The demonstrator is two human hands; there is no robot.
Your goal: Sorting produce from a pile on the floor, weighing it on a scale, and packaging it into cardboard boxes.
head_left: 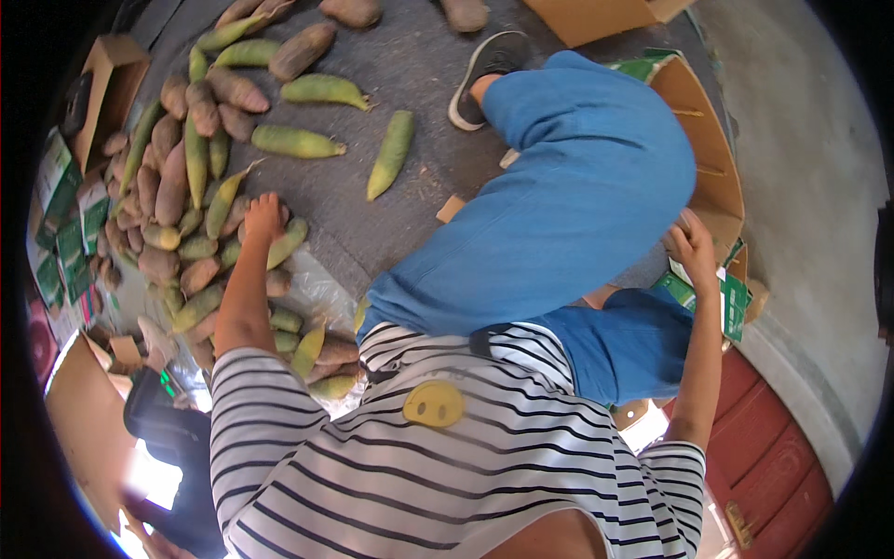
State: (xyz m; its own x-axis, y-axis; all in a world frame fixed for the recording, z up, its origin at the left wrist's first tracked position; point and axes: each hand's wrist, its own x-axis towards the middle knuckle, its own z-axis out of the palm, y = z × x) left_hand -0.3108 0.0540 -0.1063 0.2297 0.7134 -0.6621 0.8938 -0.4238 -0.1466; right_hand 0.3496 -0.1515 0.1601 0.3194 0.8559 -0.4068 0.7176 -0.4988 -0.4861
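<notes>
My left hand [264, 218] reaches into a heap of long green radishes and reddish-brown sweet potatoes. Its fingers curl down among the produce, beside a green radish [288, 241] and a sweet potato [238, 212]; what lies beneath them is hidden. On the other side, my right hand [691, 244] is beside my bent knee, at the edge of an open cardboard box [712, 140]. Those fingers are bent, and anything they hold cannot be made out. Several radishes lie apart from the heap, such as a single green radish [391, 155] near my shoe.
A dark grey mat [410, 70] lies under the produce. Another cardboard box [596, 17] stands at the far side. Green printed cartons [70, 252] and an open box [114, 93] are at the left. Clear plastic sheeting [326, 284] lies beside the heap, and concrete floor [792, 186] runs along the right.
</notes>
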